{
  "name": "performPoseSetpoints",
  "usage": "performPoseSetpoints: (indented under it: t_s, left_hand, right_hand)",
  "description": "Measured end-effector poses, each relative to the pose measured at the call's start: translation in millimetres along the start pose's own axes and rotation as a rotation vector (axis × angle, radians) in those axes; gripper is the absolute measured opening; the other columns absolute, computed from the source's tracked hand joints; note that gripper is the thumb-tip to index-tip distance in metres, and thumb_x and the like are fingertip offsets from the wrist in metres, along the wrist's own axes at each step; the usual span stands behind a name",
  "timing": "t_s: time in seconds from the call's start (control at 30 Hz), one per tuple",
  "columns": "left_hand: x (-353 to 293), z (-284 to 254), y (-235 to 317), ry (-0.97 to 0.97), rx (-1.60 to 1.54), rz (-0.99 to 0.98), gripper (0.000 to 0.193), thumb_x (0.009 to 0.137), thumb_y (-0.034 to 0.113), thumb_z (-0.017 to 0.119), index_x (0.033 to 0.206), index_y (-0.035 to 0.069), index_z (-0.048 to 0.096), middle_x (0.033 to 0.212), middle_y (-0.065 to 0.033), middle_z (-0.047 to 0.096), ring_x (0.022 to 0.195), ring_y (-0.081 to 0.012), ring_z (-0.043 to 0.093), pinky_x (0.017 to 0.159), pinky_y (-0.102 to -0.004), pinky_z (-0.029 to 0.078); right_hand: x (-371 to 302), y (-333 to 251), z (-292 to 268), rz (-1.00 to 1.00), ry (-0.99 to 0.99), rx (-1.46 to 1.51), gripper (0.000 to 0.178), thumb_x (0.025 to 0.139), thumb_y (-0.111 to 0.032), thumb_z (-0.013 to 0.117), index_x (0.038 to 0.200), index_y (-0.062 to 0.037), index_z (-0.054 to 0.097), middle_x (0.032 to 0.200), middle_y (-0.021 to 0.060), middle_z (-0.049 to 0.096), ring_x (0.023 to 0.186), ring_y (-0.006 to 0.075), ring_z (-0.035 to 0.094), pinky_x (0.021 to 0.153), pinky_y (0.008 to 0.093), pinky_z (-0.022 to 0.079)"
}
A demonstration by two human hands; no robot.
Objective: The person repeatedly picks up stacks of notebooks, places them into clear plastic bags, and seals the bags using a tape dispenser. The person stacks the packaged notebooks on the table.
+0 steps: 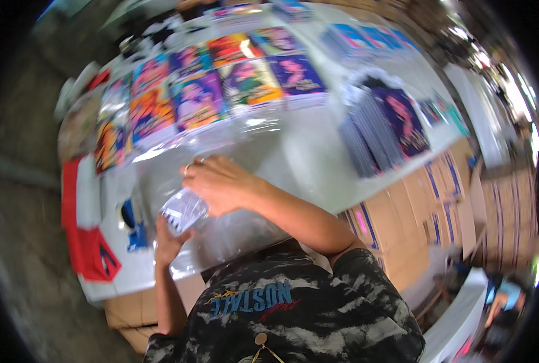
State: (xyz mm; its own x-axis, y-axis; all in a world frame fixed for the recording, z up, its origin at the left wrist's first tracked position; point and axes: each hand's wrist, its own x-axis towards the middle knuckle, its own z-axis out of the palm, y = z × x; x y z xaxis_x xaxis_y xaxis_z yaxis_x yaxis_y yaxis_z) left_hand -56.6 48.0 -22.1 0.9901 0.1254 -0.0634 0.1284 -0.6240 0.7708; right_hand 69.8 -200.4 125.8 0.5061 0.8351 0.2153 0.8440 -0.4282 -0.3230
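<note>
Clear, glossy wrap over a pale packet (186,209) with dark markings: lies tilted between both hands, above the near left part of a whitish bench (309,145). Judged by the pose, looks like a step of two-handed handling, perhaps a smoothing of the wrap. Left hand (170,242): partly closed, with thumb and fingers around the lower left edge, in hold of the packet. Right hand (218,184): bent over the upper right edge, touching; hidden underneath, so cannot tell how firmly closed. Next, probably calls for steady support at left and light fingertip work at right, because of slippery film.

Loose film (236,239) near the hands: thin, wrinkled, bright with highlights. Beyond, booklets (249,81) in rows: flat rectangles with vivid, shiny-looking covers. At right, purple-covered booklets (402,121) in a leaning stack, with greyish edges. At left, a small blue object (137,237), too blurred to identify, beside flat red material (91,257). Below the bench's right edge, cartons (396,212): boxy brown cardboard, blue-striped.
</note>
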Motion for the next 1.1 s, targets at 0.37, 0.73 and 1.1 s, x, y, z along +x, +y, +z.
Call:
performPoseSetpoints:
  t_s: [0.37, 0.73, 1.1]
  left_hand:
    - [134.0, 63.3, 391.2, -0.035, -0.068, 1.337, 0.055, 0.059, 0.014, 0.078, 0.112, 0.007, 0.061, 0.111, -0.0105, 0.062, 0.101, -0.0294, 0.058, 0.089, -0.0365, 0.045]
    - [188.7, 270.8, 417.8, -0.14, -0.109, 1.5, 0.059, 0.075, 0.026, 0.072, 0.126, 0.008, 0.049, 0.131, -0.0138, 0.047, 0.123, -0.0338, 0.042, 0.101, -0.0406, 0.035]
    - [208.6, 352.4, 412.3, -0.453, -0.804, 0.416, 0.055, 0.097, 0.046, 0.034, 0.122, -0.001, 0.05, 0.12, -0.0135, 0.053, 0.109, -0.0207, 0.048, 0.096, -0.0308, 0.034]
  right_hand:
    - [-253.7, -4.4, -212.6, 0.515, 0.795, -0.622, 0.068, 0.048, 0.006, 0.07, 0.114, -0.0047, 0.058, 0.109, 0.0094, 0.06, 0.109, 0.0275, 0.051, 0.093, 0.0371, 0.041]
    - [-386.5, 101.6, -102.8, 0.896, 1.065, -0.294, 0.068, 0.071, 0.002, 0.065, 0.134, -0.0059, 0.041, 0.139, 0.0157, 0.038, 0.131, 0.0308, 0.033, 0.107, 0.0382, 0.028]
    - [-382.9, 240.4, -46.1, 0.555, 2.047, 0.753, 0.07, 0.093, -0.057, 0.031, 0.139, -0.0028, 0.028, 0.135, 0.0126, 0.039, 0.121, 0.0246, 0.042, 0.103, 0.0382, 0.034]
